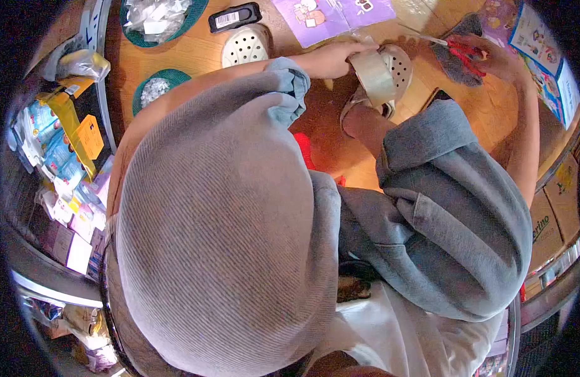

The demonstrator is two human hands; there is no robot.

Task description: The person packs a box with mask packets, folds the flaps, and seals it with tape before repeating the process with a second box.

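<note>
Taping looks to be the step in hand, as we judge it: our left hand (331,60) is closed around a roll of tape (373,76), fingers wrapped over its top edge, holding it just above the wooden floor (196,56). The roll sits right against a cream perforated clog (398,66), the one on our foot, and we cannot tell whether the two touch. Our right hand (491,58) is curled around red-handled scissors (456,49), gripping them by the handles, with the blades pointing left toward the tape. That hand rests over a grey cloth (459,47) lying on the floor.

We read this as the moment of pulling and cutting a strip. The next move, in our view, calls for a free length of tape drawn taut between the hands, and the blades brought across it squarely; whether a strip is already drawn out we cannot make out, though a thin pale line runs near the scissors.

Around us lie a second clog (245,45), a black scanner (235,16), purple packets (331,16), a green basket (161,22) of small bags, and a smaller green bowl (153,88). Our raised knees in grey fill most of the view and hide the floor close in.
</note>
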